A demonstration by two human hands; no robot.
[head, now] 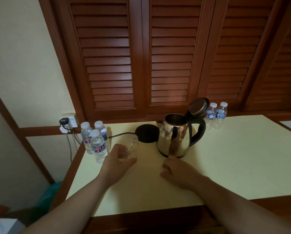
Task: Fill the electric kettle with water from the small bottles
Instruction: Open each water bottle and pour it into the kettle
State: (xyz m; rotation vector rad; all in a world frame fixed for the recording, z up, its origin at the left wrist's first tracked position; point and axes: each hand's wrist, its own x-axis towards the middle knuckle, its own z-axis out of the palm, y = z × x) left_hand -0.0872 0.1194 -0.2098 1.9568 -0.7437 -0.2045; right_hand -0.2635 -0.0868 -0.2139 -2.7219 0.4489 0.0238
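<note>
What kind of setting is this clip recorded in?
Probably a hotel or guest room. A steel electric kettle with its lid open stands on a cream-topped table among several small sealed water bottles, with louvred wooden shutters behind.

Left hand (119, 159) grips bottle (132, 147) (clear).

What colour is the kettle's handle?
Black; the kettle handle shows clearly in the head view.
</note>
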